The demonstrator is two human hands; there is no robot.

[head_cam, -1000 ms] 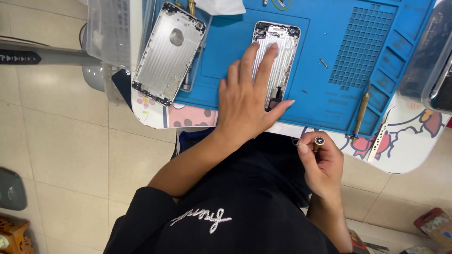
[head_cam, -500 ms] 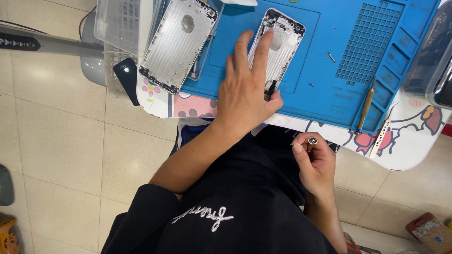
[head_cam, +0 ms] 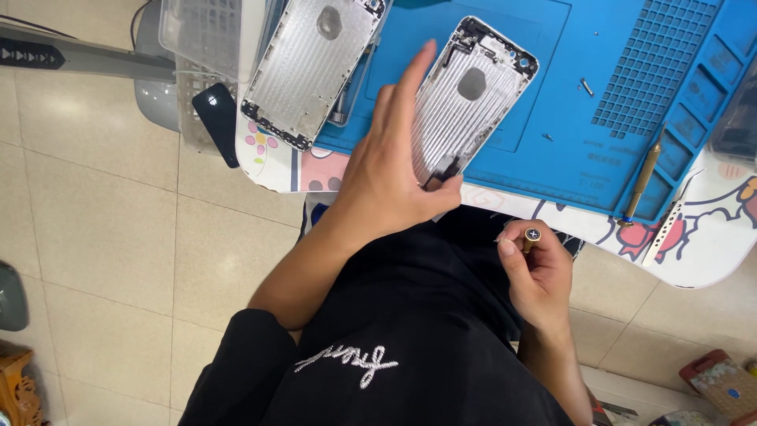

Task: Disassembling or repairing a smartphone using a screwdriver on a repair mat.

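Note:
My left hand (head_cam: 390, 177) grips the near end of a silver phone housing (head_cam: 477, 95) that lies open-side up on the blue work mat (head_cam: 599, 71), thumb at its bottom edge and fingers along its left side. My right hand (head_cam: 536, 268) is below the table edge over my lap, closed around a small gold-tipped screwdriver (head_cam: 531, 236) whose end points up at the camera. A second silver phone housing (head_cam: 311, 67) lies to the left, half off the mat.
A brass-handled tool (head_cam: 643, 177) rests on the mat's right edge beside a small metal ruler (head_cam: 661, 229). Loose screws (head_cam: 587, 87) lie on the mat. A clear plastic box (head_cam: 206, 39) and a dark phone (head_cam: 217, 122) sit at the table's left corner. Tiled floor lies below.
My left hand has gone from lying flat on the housing to gripping its near end with fingers raised. My right hand stays by my lap with the screwdriver.

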